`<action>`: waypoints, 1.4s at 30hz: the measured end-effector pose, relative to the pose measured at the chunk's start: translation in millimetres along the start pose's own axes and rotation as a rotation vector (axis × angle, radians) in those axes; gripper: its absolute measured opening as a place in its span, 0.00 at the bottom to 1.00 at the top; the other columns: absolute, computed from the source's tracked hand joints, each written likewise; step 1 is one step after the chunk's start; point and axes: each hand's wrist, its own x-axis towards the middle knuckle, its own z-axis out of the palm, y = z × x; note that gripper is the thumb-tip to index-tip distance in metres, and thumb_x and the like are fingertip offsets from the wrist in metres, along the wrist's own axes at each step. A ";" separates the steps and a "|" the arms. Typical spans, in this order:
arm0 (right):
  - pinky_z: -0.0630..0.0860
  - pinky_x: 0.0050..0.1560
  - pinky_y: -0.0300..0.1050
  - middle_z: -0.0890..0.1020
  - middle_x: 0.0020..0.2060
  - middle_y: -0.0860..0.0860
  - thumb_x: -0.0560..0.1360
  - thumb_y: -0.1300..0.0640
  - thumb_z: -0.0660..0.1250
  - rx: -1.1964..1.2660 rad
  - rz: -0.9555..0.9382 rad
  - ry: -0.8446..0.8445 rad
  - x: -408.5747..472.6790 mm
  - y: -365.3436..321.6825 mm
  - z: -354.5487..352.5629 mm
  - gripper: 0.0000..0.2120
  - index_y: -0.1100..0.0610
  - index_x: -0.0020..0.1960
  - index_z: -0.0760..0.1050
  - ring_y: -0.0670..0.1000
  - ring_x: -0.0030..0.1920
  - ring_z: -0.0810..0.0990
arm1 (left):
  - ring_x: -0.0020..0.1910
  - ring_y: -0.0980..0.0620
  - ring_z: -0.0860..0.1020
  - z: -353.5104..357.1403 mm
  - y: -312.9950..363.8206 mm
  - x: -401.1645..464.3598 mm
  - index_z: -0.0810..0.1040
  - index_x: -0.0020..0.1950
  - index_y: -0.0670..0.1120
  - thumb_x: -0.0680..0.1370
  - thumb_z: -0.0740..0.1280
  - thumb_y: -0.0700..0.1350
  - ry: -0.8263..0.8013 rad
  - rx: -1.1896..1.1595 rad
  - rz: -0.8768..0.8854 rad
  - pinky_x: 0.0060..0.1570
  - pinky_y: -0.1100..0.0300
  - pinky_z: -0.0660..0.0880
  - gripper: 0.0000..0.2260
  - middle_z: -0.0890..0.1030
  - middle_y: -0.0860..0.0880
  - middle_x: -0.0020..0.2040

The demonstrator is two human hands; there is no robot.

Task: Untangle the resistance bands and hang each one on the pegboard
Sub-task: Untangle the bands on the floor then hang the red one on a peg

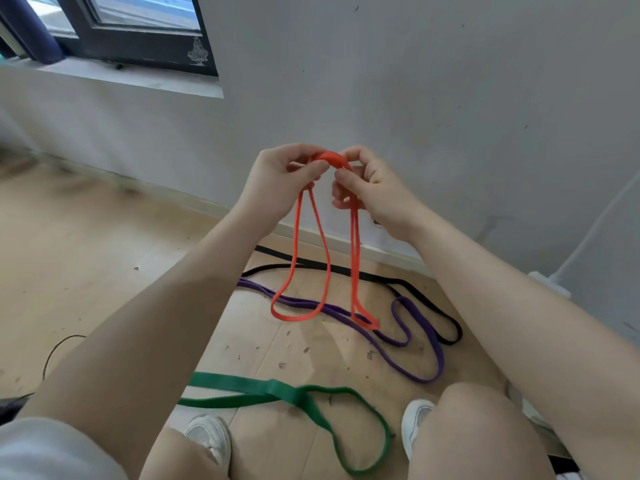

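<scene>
Two loops of the orange band (300, 271) hang straight down from our raised hands, thin and bright, their lower ends near the floor (86, 237). Our left hand (277, 181) and right hand (370, 188) pinch its bunched top, fingers curled. Purple band (415, 348), black band (433, 303) and green band (277, 393) lie sprawled below.

One camera sits on the person's head. It looks forward and down, close to the two arms, at the floor (86, 244) and wall (415, 81).
</scene>
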 end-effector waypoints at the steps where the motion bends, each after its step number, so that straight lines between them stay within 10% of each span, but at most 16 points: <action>1: 0.78 0.41 0.41 0.76 0.34 0.50 0.80 0.60 0.58 -0.020 -0.007 0.010 1.1 0.3 0.3 0.05 0.51 0.49 0.70 0.46 0.35 0.75 | 0.45 0.52 0.78 0.0 -0.4 1.1 0.80 0.48 0.54 0.76 0.67 0.41 0.006 0.009 0.003 0.51 0.55 0.79 0.08 0.81 0.52 0.42; 10: 0.76 0.53 0.42 0.79 0.41 0.44 0.78 0.57 0.63 -0.407 -0.106 0.119 13.2 -1.3 6.7 0.05 0.51 0.51 0.76 0.45 0.47 0.78 | 0.45 0.48 0.80 -2.5 -9.5 1.0 0.79 0.52 0.54 0.77 0.66 0.42 -0.002 0.020 -0.017 0.52 0.53 0.79 0.08 0.81 0.50 0.42; 26: 0.74 0.43 0.34 0.80 0.39 0.49 0.74 0.61 0.69 -0.301 -0.081 -0.016 10.2 -20.4 -2.0 0.04 0.55 0.48 0.77 0.42 0.39 0.78 | 0.41 0.56 0.76 -15.1 -26.4 -15.5 0.78 0.55 0.50 0.80 0.60 0.41 -0.129 0.036 -0.047 0.46 0.62 0.76 0.09 0.78 0.52 0.41; 42: 0.73 0.37 0.32 0.79 0.39 0.48 0.75 0.65 0.67 -0.045 -0.102 0.075 9.3 -22.7 20.7 0.06 0.55 0.47 0.77 0.40 0.37 0.78 | 0.58 0.56 0.77 2.4 -40.6 -31.0 0.70 0.65 0.48 0.80 0.59 0.44 -0.132 -0.065 -0.081 0.60 0.57 0.73 0.13 0.79 0.52 0.58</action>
